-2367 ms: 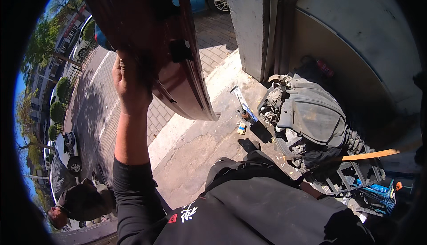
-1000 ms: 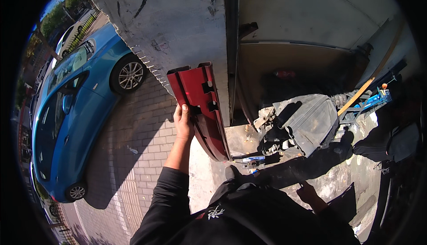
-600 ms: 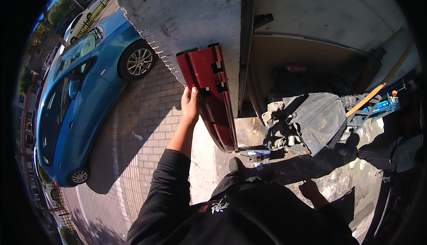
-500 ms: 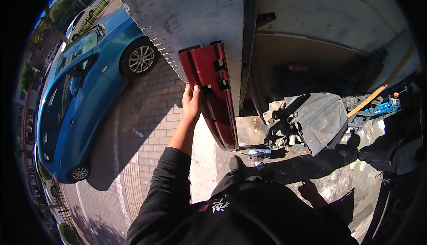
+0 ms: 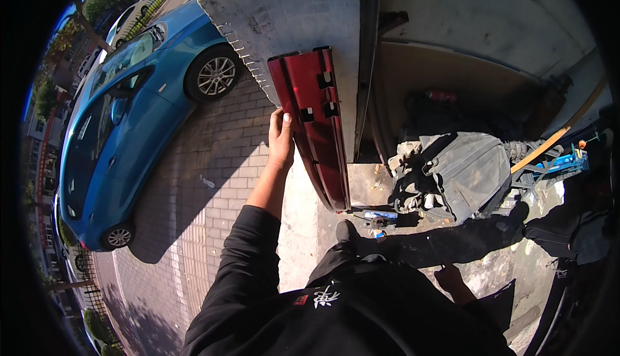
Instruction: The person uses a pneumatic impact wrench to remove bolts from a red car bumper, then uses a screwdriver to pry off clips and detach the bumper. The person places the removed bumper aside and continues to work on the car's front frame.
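1. Head view: red panel (image 5: 316,130), tilted, at 12 o'clock, in front of the grey pillar (image 5: 303,17).
2. Left hand (image 5: 280,141): pinches the panel's 9 o'clock edge.
3. Right hand (image 5: 453,282): at 4 o'clock; finger state cannot be told.
4. Blue car (image 5: 139,123): at 9 o'clock.

A long, dark-red panel (image 5: 314,139) is held roughly upright, slightly tilted, by the left hand (image 5: 281,135) at its left edge. Its face is ribbed lengthwise and pierced by three cut-outs near the upper end; whether the lower end is rested on the floor cannot be told.
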Tool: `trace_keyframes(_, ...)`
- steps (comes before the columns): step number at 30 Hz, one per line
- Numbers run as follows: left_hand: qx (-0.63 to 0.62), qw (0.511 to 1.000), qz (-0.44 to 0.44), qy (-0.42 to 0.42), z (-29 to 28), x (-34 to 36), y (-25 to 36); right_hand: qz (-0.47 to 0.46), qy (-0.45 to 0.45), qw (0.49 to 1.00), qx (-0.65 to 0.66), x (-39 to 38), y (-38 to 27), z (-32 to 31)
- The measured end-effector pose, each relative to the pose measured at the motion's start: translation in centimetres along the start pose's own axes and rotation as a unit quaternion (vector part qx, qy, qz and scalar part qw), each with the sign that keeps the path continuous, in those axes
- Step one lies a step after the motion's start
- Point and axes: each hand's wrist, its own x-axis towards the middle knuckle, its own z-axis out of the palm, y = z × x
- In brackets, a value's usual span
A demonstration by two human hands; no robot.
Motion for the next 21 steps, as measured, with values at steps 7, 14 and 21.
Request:
trace_keyframes(7, 0.098, 0.973, 0.184, 0.099, 5.0, -2.8, 4.5, 0.064, 0.024, 0.996, 0.052, -3.2, 1.1, -1.8)
trace_keyframes(14, 0.121, 0.950, 0.137, -0.252, 31.9, -23.4, 3.7, 0.094, 0.223, 0.954, 0.178, -8.6, 16.2, -8.6)
trace_keyframes(21, 0.208, 0.578, -0.038, -0.788, 49.5, -48.8, -1.3, 0.158, 0.389, 0.813, 0.404, -25.8, 19.0, -2.0)
